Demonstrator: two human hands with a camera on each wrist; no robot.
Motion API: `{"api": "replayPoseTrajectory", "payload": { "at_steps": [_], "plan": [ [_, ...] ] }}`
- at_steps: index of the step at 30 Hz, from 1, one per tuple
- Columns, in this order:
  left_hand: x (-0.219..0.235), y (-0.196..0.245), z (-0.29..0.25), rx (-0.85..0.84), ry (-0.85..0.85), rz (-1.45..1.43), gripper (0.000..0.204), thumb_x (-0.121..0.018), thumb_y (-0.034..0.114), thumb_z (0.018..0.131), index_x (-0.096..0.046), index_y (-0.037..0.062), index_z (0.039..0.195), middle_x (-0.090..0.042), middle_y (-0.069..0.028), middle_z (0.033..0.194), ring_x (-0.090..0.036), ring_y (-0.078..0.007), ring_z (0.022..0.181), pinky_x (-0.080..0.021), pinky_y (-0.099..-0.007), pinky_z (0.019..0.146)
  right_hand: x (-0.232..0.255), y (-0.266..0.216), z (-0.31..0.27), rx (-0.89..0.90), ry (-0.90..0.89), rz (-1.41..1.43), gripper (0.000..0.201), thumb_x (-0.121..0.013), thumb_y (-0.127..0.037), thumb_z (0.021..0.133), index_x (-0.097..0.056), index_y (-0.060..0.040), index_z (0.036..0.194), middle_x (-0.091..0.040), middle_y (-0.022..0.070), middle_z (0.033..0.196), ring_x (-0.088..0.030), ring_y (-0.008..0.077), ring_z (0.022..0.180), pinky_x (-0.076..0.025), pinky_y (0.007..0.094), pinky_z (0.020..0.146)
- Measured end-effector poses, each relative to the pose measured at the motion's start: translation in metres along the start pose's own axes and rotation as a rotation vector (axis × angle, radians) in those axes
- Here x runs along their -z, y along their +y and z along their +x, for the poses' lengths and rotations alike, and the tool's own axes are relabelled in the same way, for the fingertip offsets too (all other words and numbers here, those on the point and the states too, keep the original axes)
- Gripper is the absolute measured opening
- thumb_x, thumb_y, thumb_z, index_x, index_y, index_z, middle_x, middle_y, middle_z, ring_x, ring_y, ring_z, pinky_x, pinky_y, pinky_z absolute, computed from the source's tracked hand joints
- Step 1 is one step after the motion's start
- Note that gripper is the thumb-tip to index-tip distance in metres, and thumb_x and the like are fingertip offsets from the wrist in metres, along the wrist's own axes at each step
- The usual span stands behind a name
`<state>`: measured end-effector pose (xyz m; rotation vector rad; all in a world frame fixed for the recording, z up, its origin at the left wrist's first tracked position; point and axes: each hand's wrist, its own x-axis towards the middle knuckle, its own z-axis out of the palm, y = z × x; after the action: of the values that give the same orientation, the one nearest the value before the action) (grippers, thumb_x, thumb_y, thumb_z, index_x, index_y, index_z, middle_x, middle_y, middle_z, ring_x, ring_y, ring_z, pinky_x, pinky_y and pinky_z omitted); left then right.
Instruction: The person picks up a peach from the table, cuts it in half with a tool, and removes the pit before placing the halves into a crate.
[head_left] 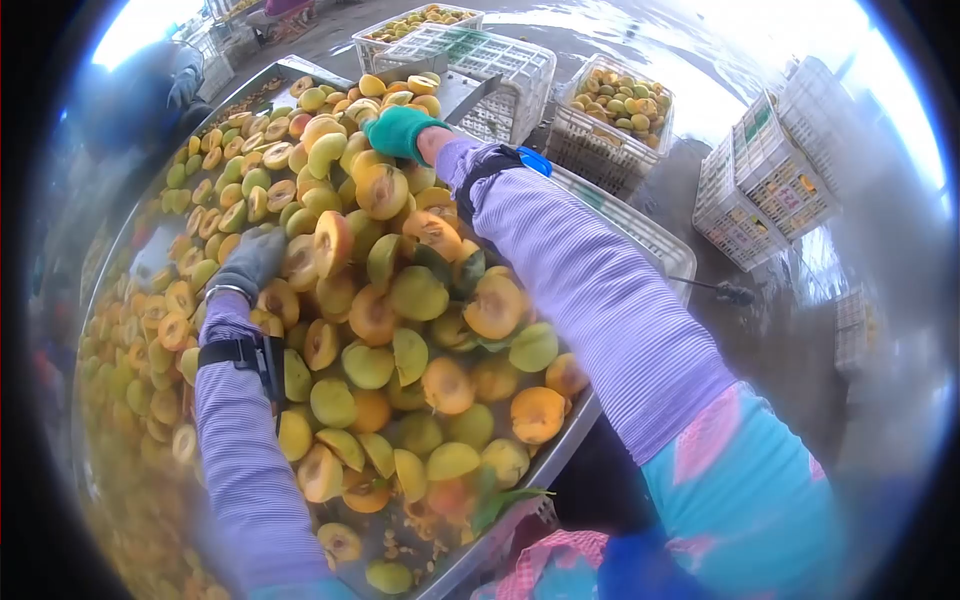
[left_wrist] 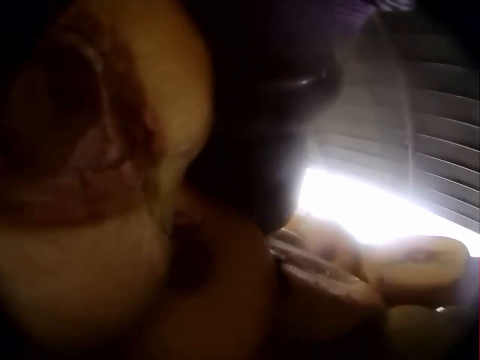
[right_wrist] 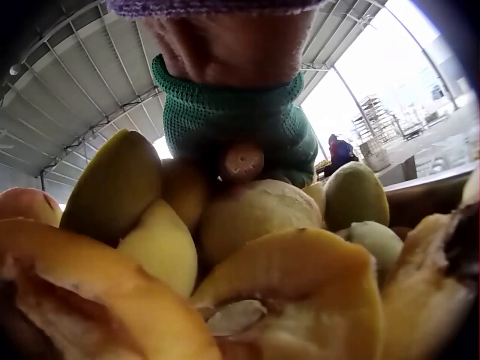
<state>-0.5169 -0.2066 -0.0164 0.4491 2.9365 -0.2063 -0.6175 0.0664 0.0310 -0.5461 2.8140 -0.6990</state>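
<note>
Halved yellow-green fruit point(head_left: 418, 293) lies heaped on a metal table point(head_left: 578, 425). At the heap's left side my left hand point(head_left: 250, 262), in a grey glove, rests among the halves, its fingers hidden. My right hand point(head_left: 397, 133), in a green glove, reaches into the fruit near the table's far edge; its fingertips are hidden too. In the right wrist view the green-gloved hand point(right_wrist: 236, 124) stands behind a pale fruit point(right_wrist: 259, 217) and cut halves. Fruit halves point(left_wrist: 416, 266) show in the dark left wrist view, where the hand cannot be made out.
Beyond the table's right edge stand white crates, one full of fruit point(head_left: 622, 105), others stacked point(head_left: 765, 170). Another crate point(head_left: 650, 240) sits close by the table under my right arm. A blurred person point(head_left: 130, 100) is at the far left. Green leaves point(head_left: 497, 505) lie at the near edge.
</note>
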Motion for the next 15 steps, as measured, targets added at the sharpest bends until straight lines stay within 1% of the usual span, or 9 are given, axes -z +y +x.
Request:
{"api": "replayPoseTrajectory", "payload": {
  "at_steps": [3, 4, 7, 8, 9, 11, 12, 14, 15],
  "plan": [
    [-0.019, -0.010, -0.012, -0.153, -0.044, 0.068, 0.027, -0.046, 0.011, 0.090, -0.059, 0.0055, 0.113, -0.064, -0.0200, 0.117, -0.053, -0.0340, 0.121, -0.043, -0.0414, 0.102, -0.028, -0.029, -0.026, 0.208, 0.044, -0.140, 0.040, -0.039, -0.024, 0.095, -0.064, -0.0077, 0.123, -0.060, 0.0187, 0.128, -0.061, 0.0341, 0.114, -0.047, 0.0455, 0.098],
    [-0.036, -0.013, -0.027, -0.172, 0.109, 0.067, 0.028, -0.046, 0.011, 0.089, -0.058, 0.0065, 0.114, -0.064, -0.0187, 0.116, -0.055, -0.0342, 0.119, -0.044, -0.0426, 0.101, -0.042, -0.037, -0.027, 0.284, 0.077, -0.130, 0.037, -0.042, -0.023, 0.094, -0.067, -0.0064, 0.116, -0.064, 0.0186, 0.122, -0.064, 0.0336, 0.108, -0.050, 0.0447, 0.094],
    [-0.027, 0.006, -0.079, -0.066, -0.091, -0.103, 0.031, -0.039, 0.019, 0.095, -0.058, 0.0100, 0.118, -0.062, -0.0195, 0.121, -0.059, -0.0374, 0.111, -0.046, -0.0437, 0.096, -0.091, -0.051, -0.009, 0.747, 0.107, -0.537, 0.032, -0.047, -0.019, 0.090, -0.069, -0.0049, 0.108, -0.070, 0.0171, 0.107, -0.069, 0.0339, 0.098, -0.055, 0.0429, 0.084],
    [-0.037, 0.004, -0.101, -0.096, 0.023, -0.259, 0.034, -0.037, 0.023, 0.097, -0.057, 0.0105, 0.122, -0.062, -0.0193, 0.122, -0.058, -0.0384, 0.113, -0.046, -0.0429, 0.097, -0.103, -0.059, -0.014, 0.778, 0.087, -0.483, 0.032, -0.046, -0.020, 0.091, -0.069, -0.0038, 0.107, -0.068, 0.0197, 0.109, -0.069, 0.0347, 0.096, -0.055, 0.0423, 0.084],
    [-0.031, 0.011, -0.119, -0.022, -0.153, -0.153, 0.038, -0.035, 0.026, 0.099, -0.056, 0.0111, 0.126, -0.060, -0.0190, 0.125, -0.056, -0.0385, 0.117, -0.044, -0.0424, 0.100, -0.122, -0.068, -0.014, 0.665, -0.013, -0.353, 0.033, -0.046, -0.021, 0.092, -0.067, -0.0027, 0.109, -0.067, 0.0212, 0.112, -0.067, 0.0366, 0.098, -0.054, 0.0441, 0.086],
    [-0.046, 0.020, -0.160, -0.027, 0.005, -0.210, 0.029, -0.047, 0.011, 0.091, -0.057, 0.0057, 0.118, -0.063, -0.0175, 0.117, -0.060, -0.0354, 0.111, -0.049, -0.0414, 0.094, -0.131, -0.096, -0.064, 0.708, -0.010, -0.388, 0.035, -0.043, -0.024, 0.094, -0.062, -0.0026, 0.115, -0.064, 0.0224, 0.115, -0.064, 0.0384, 0.105, -0.050, 0.0458, 0.093],
    [-0.044, 0.020, -0.180, 0.055, -0.176, -0.196, 0.033, -0.048, 0.013, 0.091, -0.055, 0.0069, 0.122, -0.062, -0.0176, 0.120, -0.059, -0.0362, 0.111, -0.049, -0.0405, 0.094, -0.141, -0.109, -0.071, 0.794, -0.082, -0.255, 0.038, -0.041, -0.028, 0.096, -0.064, -0.0034, 0.113, -0.065, 0.0225, 0.115, -0.063, 0.0389, 0.108, -0.048, 0.0454, 0.094],
    [-0.057, 0.013, -0.233, 0.042, -0.203, -0.177, 0.034, -0.046, 0.015, 0.094, -0.055, 0.0089, 0.126, -0.059, -0.0151, 0.127, -0.057, -0.0342, 0.114, -0.047, -0.0372, 0.097, -0.140, -0.150, -0.108, 0.545, -0.121, -0.141, 0.047, -0.040, -0.038, 0.097, -0.068, -0.0024, 0.108, -0.065, 0.0223, 0.116, -0.060, 0.0404, 0.110, -0.047, 0.0475, 0.095],
    [-0.028, 0.035, -0.261, -0.017, -0.194, -0.112, 0.033, -0.045, 0.016, 0.096, -0.056, 0.0095, 0.126, -0.058, -0.0136, 0.128, -0.057, -0.0332, 0.115, -0.047, -0.0360, 0.097, -0.129, -0.162, -0.123, 0.696, 0.020, -0.160, 0.045, -0.046, -0.039, 0.098, -0.066, 0.0006, 0.103, -0.069, 0.0211, 0.098, -0.068, 0.0334, 0.091, -0.053, 0.0427, 0.079]
  ]
}}
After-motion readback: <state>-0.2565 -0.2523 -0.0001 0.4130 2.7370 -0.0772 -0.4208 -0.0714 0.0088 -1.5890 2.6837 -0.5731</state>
